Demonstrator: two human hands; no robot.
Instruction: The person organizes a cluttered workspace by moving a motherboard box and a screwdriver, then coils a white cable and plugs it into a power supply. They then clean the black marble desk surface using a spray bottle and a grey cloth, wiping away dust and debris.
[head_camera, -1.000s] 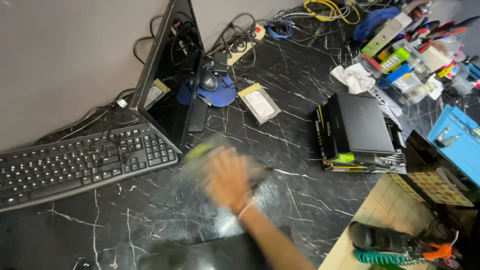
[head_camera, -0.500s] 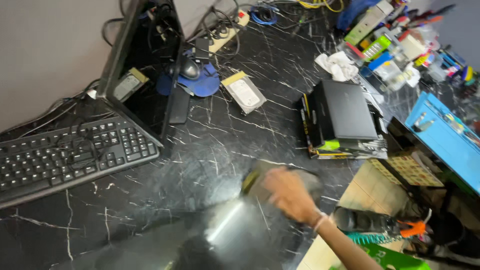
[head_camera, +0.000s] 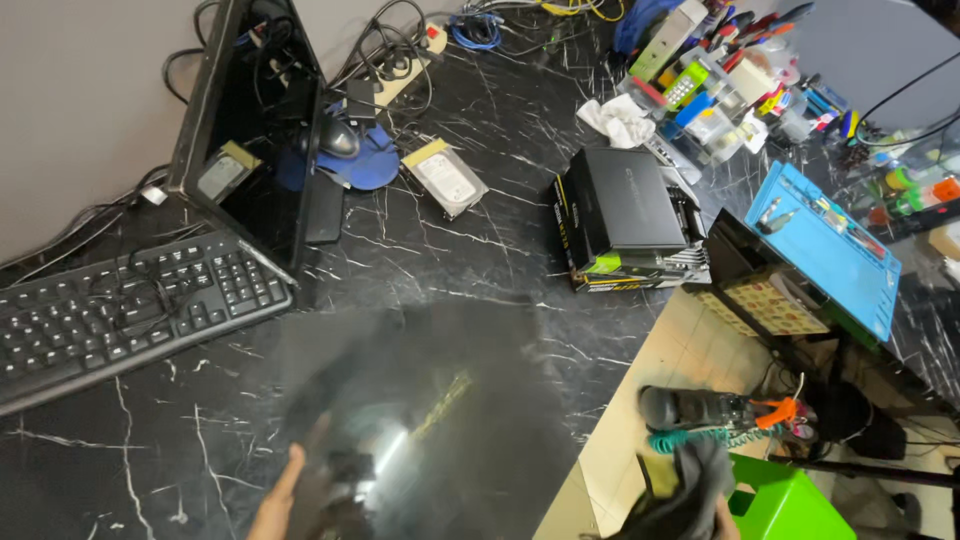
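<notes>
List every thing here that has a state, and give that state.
Monitor: screen dark, tilted back against the wall.
Keyboard: flat on the table, untouched.
Hard drive: bare, lying flat.
Black box: closed, atop a stack.
Dark sheet: blurred, glossy, over the table.
Left hand: at the sheet's edge.
Right hand: grips dark cloth.

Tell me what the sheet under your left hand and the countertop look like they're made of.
The sheet looks like thin glossy plastic film or glass, semi-transparent: marble veins show through and it throws a bright glare. The left hand touches its near edge. The countertop looks like polished black marble or an imitation: white veins, sheen.
</notes>
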